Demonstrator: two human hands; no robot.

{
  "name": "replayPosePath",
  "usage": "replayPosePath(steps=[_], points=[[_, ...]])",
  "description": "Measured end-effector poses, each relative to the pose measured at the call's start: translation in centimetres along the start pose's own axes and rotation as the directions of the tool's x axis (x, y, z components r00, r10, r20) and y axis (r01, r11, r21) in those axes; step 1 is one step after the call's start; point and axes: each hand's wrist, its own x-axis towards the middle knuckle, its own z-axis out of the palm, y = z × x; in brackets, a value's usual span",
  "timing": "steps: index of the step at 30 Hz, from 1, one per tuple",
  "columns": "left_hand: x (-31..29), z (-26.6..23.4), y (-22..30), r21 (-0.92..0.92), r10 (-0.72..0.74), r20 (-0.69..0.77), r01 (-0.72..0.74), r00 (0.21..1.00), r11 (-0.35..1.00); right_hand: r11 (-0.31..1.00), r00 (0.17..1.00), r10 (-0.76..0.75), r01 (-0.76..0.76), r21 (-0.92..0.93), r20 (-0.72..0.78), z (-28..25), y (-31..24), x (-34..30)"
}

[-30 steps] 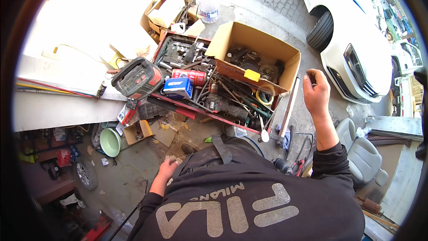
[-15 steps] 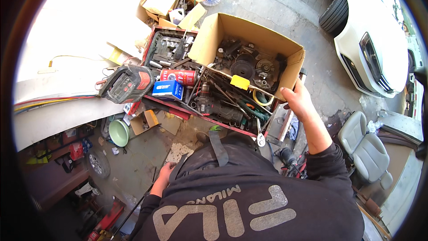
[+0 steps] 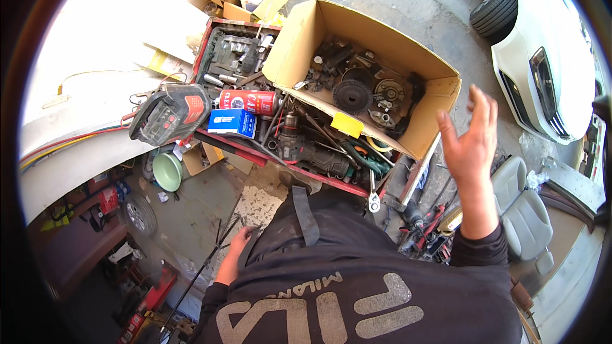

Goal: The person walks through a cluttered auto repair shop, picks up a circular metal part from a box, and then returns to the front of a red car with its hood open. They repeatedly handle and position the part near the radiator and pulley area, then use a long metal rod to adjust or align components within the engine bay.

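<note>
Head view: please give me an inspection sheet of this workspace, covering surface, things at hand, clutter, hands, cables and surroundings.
Surface: red-edged tray, crowded with tools
Things at hand: open carton with metal parts inside
Clutter: blue box, red can
Hands: right hand open beside the carton, contact unclear; left hand low by the waist, grip hidden
Cables: coloured lines at left
Surroundings: white car, grey seat, green basin

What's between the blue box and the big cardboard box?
Head view: parts of a red can and a power tool lie between the blue box and big cardboard box.
</note>
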Motion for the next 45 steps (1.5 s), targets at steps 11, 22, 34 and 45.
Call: replayPosePath(steps=[11,22,34,45], points=[[-4.2,-0.7,5.0,0.137,0.047,-0.063,-0.038,0.997,0.990,0.677,0.484,-0.455,0.733,-0.062,0.748,14.2,-7.9,10.8],[-4.9,2.8,3.6,-0.021,-0.034,-0.008,0.034,0.999,0.999,0.769,0.423,-0.309,0.638,-0.037,0.851,15.6,-7.6,9.9],[-3.6,0.8,6.8,0.078,-0.044,-0.046,0.047,0.998,0.996,0.897,0.744,-0.388,0.441,0.036,0.544,2.3,-5.5,11.8],[-2.3,-0.5,9.9,0.152,0.051,-0.038,-0.044,0.998,0.987,0.978,0.940,-0.142,0.084,0.192,0.312,-4.0,-0.5,10.8]])
